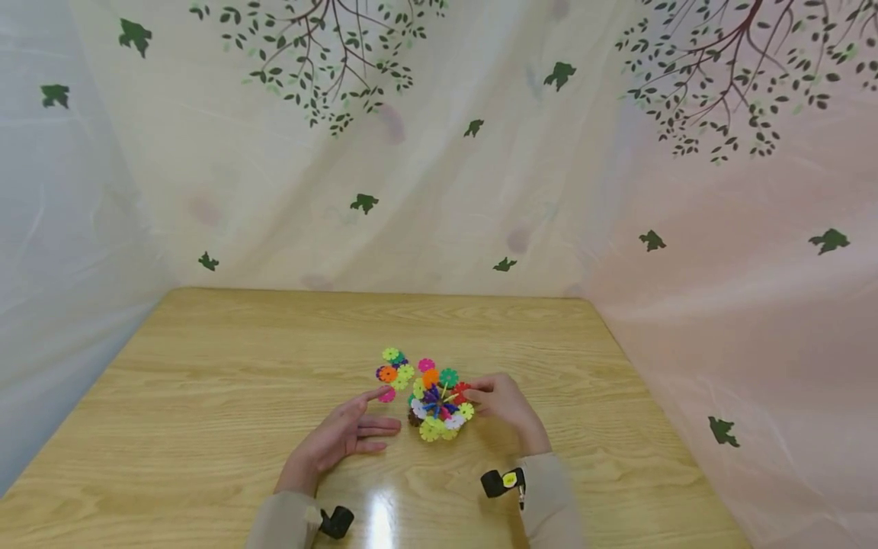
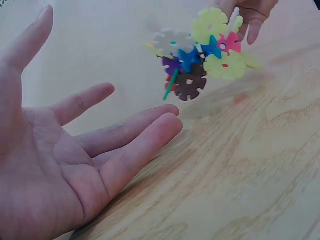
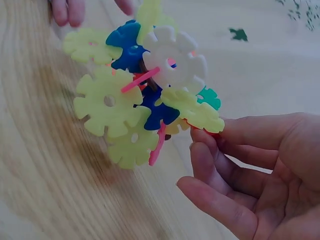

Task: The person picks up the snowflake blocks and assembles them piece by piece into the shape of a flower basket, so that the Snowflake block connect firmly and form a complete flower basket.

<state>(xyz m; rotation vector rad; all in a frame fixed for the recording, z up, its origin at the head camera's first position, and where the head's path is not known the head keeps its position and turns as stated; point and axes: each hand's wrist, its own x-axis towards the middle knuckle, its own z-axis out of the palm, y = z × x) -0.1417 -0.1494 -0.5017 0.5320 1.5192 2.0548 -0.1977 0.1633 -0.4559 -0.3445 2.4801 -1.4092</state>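
A rounded build of interlocking flower-shaped plastic discs (image 1: 429,431), in yellow, white, blue, pink and other colours, is near the middle of the table. My right hand (image 1: 507,404) pinches a red disc (image 1: 461,391) on its right side between thumb and fingers. In the right wrist view, a white disc (image 3: 187,60) and several yellow ones face the camera. My left hand (image 2: 65,155) is to the left of the build, palm showing and fingers extended, apart from it. Its uppermost fingertip overlaps a pink disc (image 1: 387,395) in the head view; whether they touch, I cannot tell.
Behind the left hand is a smaller group of discs (image 1: 388,374) in orange, yellow, green and purple. The wooden table (image 1: 226,351) reaches back to a pale curtain (image 1: 425,244) printed with leaves and branches, which also hangs on both sides.
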